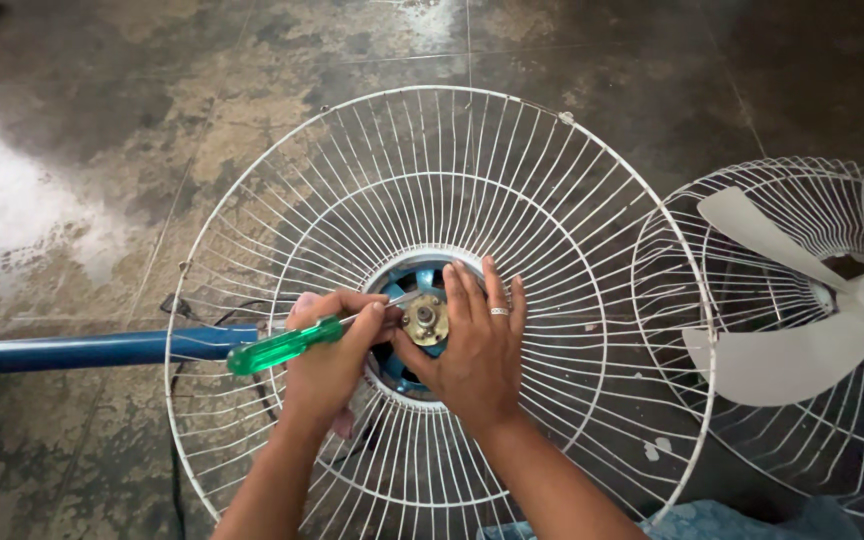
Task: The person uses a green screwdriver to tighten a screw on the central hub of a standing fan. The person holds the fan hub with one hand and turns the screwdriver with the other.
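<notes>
Now my left hand (pixel 327 355) is closed around a green-handled screwdriver (pixel 287 345) at the motor hub (pixel 425 320). My right hand (pixel 472 345) lies open against the white fan guard (pixel 572 230), holding nothing.

Bare forearms, no sleeves; 1 silver ring (pixel 499 311) on right hand (pixel 472 345).

place: informal repair spot, likely a home or small workshop floor | floor (pixel 102 150): worn, stained, glossy dark tiles | work laid straight on floor | fan parts: white wire guard (pixel 432 150), second guard with blade (pixel 802 290), blue pole (pixel 82 350) | tool: green-handled screwdriver (pixel 282 347) | exact kind of room: cannot tell
</notes>
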